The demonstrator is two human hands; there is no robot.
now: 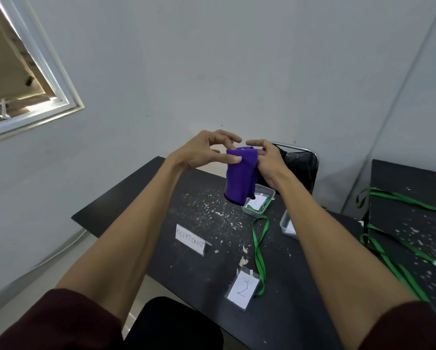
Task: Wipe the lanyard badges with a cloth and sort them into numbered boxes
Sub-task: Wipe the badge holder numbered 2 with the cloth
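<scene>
A purple cloth (239, 176) hangs folded in the air above the black table (212, 269). My left hand (207, 151) pinches its upper left edge and my right hand (265, 159) grips its right side. On the table near me lies a badge marked 2 (242, 289) on a green lanyard (258, 251). Behind the cloth stands a clear box (268, 197) with a label marked 1 and a green lanyard inside. A second clear box (286, 226) is partly hidden by my right forearm.
A white sign reading RECEPTIONIST (190, 239) stands on the chipped tabletop. More green lanyards (399, 251) lie on a second black table at the right. A black chair (300, 165) stands behind the table by the grey wall.
</scene>
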